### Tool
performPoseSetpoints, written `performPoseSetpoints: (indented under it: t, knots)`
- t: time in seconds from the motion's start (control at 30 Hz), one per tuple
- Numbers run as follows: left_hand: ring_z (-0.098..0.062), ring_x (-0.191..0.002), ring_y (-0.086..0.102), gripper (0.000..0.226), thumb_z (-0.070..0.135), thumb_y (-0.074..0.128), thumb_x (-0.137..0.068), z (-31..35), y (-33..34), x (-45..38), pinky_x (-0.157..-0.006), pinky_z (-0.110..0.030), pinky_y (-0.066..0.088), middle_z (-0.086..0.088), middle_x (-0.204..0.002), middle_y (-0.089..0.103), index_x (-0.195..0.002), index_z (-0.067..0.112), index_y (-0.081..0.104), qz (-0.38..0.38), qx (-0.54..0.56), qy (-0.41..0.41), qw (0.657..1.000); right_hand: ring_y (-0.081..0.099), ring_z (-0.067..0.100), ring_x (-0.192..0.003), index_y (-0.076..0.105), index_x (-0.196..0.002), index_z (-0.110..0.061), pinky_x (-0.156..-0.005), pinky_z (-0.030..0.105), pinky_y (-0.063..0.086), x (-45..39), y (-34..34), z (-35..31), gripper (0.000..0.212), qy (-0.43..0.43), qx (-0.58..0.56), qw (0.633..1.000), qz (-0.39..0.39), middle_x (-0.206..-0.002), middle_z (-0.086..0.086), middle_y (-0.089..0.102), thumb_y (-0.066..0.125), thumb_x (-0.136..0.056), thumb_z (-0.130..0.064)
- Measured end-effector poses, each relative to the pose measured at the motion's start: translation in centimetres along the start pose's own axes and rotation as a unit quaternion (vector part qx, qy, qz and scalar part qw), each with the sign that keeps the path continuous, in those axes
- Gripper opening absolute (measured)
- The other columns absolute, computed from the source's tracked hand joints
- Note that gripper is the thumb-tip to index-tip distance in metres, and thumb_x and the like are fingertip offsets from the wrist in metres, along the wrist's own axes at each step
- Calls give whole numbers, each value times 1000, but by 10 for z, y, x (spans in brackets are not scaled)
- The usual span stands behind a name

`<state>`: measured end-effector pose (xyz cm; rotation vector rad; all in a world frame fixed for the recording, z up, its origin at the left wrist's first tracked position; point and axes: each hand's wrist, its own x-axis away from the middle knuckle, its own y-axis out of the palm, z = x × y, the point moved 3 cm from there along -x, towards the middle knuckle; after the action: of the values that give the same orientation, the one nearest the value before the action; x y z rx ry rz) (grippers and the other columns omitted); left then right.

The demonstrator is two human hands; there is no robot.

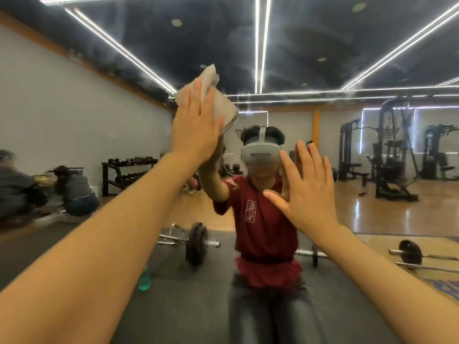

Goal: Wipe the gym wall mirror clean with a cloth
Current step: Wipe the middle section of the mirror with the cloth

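Flattened, fingers straight, the left hand (195, 125) presses a folded grey-beige cloth (218, 103) against the mirror (323, 45) up high, soft corners poking past the fingertips. Just beside and lower, the right hand (306, 192) is spread empty on the smooth glass. Reflected behind: a red shirt (263, 227) with a white boxed emblem I cannot read, a round-plated barbell (196, 243) on dark matting, and black weight machines (390, 155).

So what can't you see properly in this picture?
- Head view: much of the cloth is hidden behind the left hand pressing it to the mirror.
- The people at the left edge are blurred in the reflection.
- Whether the glass is clean: streaks blend with the ceiling lights' glare.
- The right hand covers part of the reflected headset.
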<state>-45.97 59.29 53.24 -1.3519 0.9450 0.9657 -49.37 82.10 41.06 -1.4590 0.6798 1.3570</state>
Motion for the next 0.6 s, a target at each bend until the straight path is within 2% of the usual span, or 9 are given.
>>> performPoseSetpoints:
  t: [0.13, 0.23, 0.33, 0.43, 0.5, 0.6]
  knots:
    - [-32, -151, -7, 71, 41, 33, -102, -2, 38, 92, -123, -47, 5, -14, -164, -9, -157, 13, -3, 3, -6, 29, 1000, 5, 36, -151, 24, -155, -25, -120, 54, 8, 0, -2, -7, 81, -13, -23, 1000, 4, -163, 19, 10, 51, -90, -64]
    - [-38, -150, 2, 71, 42, 32, -99, -11, 53, 135, -122, -50, 10, -21, -163, 2, -157, 11, 5, 3, -36, 42, 998, 2, 35, -151, 21, -156, -27, -121, 53, 8, 0, 2, -23, 79, -52, -32, 998, 5, -164, 16, 7, 52, -91, -59]
    - [-38, -150, 7, 65, 37, 33, -98, -7, 49, 131, -122, -51, 14, -21, -162, 10, -155, 12, 14, 4, -25, 50, 998, 2, 34, -151, 19, -157, -29, -120, 55, 7, -2, 12, -33, 85, -58, -17, 998, -13, -164, 15, 6, 57, -89, -61]
    - [-37, -151, 1, 63, 29, 36, -100, 3, 43, 109, -121, -55, 11, -18, -164, 4, -157, 15, 16, -3, -14, 135, 991, 1, 34, -151, 17, -157, -31, -120, 56, 5, -3, 15, -35, 82, -53, -3, 999, -11, -164, 15, 5, 48, -89, -67]
    - [-37, -151, -5, 62, 39, 32, -103, 4, 39, 89, -122, -54, 4, -16, -164, -3, -158, 22, 9, -13, -38, 157, 987, 2, 34, -151, 18, -157, -30, -120, 56, 6, -3, 16, -34, 83, -52, 2, 999, -10, -164, 15, 6, 42, -88, -69]
    - [-35, -150, -7, 64, 51, 26, -102, 5, 30, 57, -121, -49, -3, -14, -164, -4, -158, 26, 5, -5, -59, 156, 986, 4, 35, -151, 19, -157, -29, -120, 56, 6, -3, 16, -33, 82, -50, 11, 999, -9, -164, 15, 7, 39, -88, -70]
